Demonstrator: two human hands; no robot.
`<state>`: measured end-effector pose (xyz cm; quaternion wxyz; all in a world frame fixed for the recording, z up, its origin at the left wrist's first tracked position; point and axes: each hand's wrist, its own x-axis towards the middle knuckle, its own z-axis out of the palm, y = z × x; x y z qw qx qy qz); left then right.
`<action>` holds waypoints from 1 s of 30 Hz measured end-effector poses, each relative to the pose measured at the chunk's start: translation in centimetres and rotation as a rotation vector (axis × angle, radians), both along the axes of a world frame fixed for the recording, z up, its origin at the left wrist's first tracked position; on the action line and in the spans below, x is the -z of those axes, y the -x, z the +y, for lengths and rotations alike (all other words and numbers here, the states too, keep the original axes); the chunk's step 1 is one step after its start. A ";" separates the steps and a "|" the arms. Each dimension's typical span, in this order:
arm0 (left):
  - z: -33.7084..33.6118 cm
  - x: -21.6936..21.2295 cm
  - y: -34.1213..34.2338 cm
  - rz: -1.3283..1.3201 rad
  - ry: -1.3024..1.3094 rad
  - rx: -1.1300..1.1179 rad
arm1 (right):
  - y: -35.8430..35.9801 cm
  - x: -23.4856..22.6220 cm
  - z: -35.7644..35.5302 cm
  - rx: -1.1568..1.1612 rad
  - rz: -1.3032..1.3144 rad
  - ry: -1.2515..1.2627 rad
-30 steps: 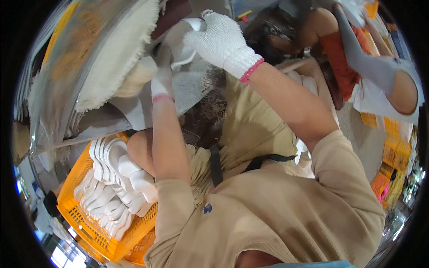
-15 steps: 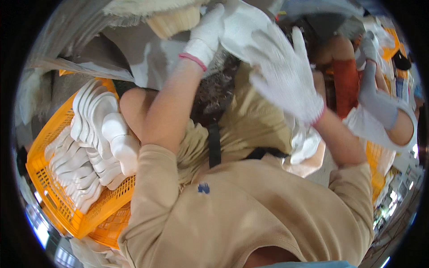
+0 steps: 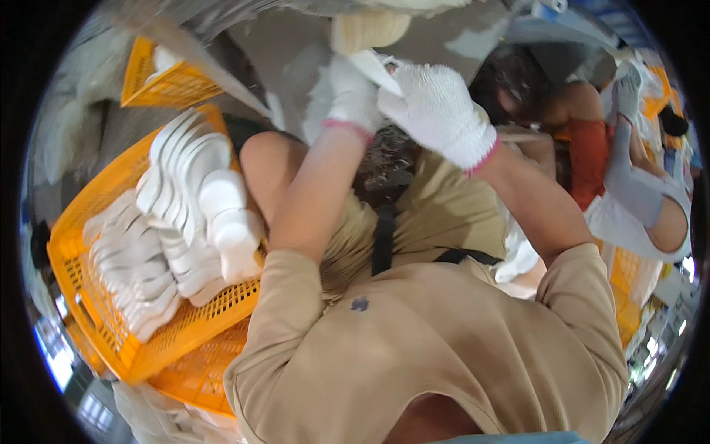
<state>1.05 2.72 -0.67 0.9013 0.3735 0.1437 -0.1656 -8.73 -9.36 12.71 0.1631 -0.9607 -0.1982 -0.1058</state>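
Note:
Both my hands wear white knit gloves with pink cuffs and meet at the upper middle. Between them is a thin white curved piece (image 3: 376,72), seen nearly edge-on and tilted. My left hand (image 3: 353,92) grips its left side, the fingers partly hidden behind it. My right hand (image 3: 438,111) is closed on its right end. Just above the piece is a cream-coloured rounded block (image 3: 370,31), close to my left fingers; I cannot tell whether they touch. Similar white waisted pieces (image 3: 185,174) lie stacked in an orange crate (image 3: 185,337) at my left.
Another orange crate (image 3: 177,83) stands at the far left, and one more (image 3: 203,374) lies beneath the near crate. Clear plastic sheeting (image 3: 214,66) hangs at the upper left. At the right, a co-worker's grey-sleeved arm (image 3: 629,174) reaches up, beside orange crates.
My right hand, spread and blurred before, has closed on the white piece. That piece has turned from broad side to edge-on. My view has shifted, so the crates appear farther right.

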 end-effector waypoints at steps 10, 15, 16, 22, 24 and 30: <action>-1.0 2.6 1.4 -0.185 0.194 -0.170 | -2.9 0.5 2.8 0.154 0.189 -0.189; -0.6 1.3 2.5 0.049 0.198 0.097 | 1.7 -1.8 1.3 0.157 0.637 -0.226; -0.4 0.9 2.4 0.022 0.301 0.063 | 2.5 -2.1 1.0 0.136 0.721 -0.347; -0.7 -1.9 2.2 -0.052 0.320 -0.050 | -0.2 -2.1 1.7 0.080 0.830 -0.864; -1.2 -1.8 3.2 -0.035 0.354 0.005 | 2.2 -2.3 1.2 0.040 0.714 -0.656; -3.3 -0.2 4.6 0.023 0.515 0.089 | 8.2 0.0 -0.2 0.100 0.016 -0.056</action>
